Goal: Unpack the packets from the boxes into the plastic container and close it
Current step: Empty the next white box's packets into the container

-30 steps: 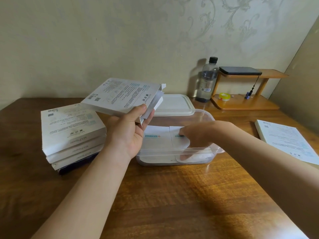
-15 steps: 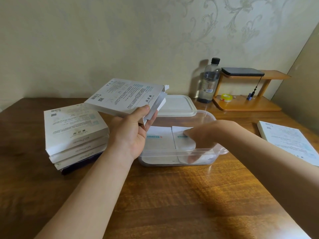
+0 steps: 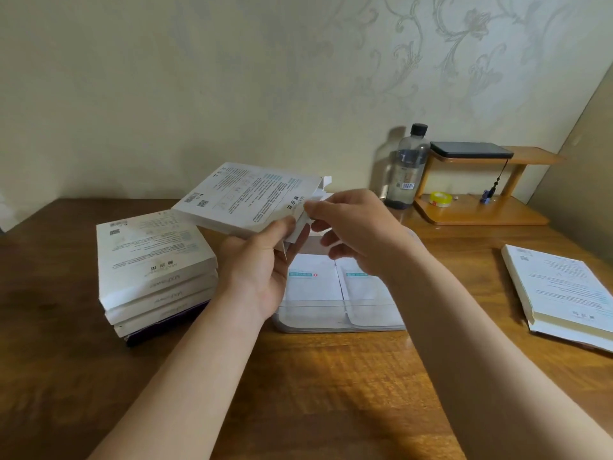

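Box (image 3: 245, 197) tilted up in left hand (image 3: 262, 273).

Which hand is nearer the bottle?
Right. The right hand pinches a packet at the box mouth, just left of the bottle; the left hand grips the box farther left.

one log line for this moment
left hand: holds open box | right hand: pinches packet at box mouth | container: open, packets inside

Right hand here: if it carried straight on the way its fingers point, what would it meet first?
The open end of the white box held by the left hand, where packet edges poke out. The right hand has its fingertips right at that opening; whether they touch is unclear.
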